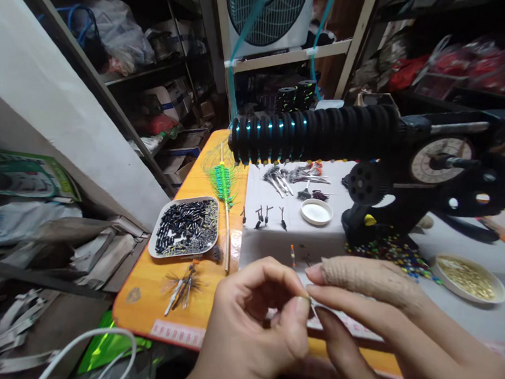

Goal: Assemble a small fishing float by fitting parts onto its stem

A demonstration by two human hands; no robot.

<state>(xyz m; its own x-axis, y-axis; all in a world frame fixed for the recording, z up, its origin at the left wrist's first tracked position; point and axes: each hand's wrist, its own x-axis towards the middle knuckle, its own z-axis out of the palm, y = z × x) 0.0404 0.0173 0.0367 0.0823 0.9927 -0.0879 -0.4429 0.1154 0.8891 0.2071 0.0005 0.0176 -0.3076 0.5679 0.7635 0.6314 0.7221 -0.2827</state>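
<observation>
Our left hand (253, 325) and right hand (375, 306) meet at the table's (200, 179) near edge, fingertips pinched together on something too tiny to identify. The tray of black pieces (186, 226) sits near the left edge.

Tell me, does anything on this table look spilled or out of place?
Yes. Small coloured beads lie scattered loose on the white cloth at the foot of the black machine, not in any dish, while the gold pieces stay inside their dish. Both hands pinch something too small to identify.
</observation>
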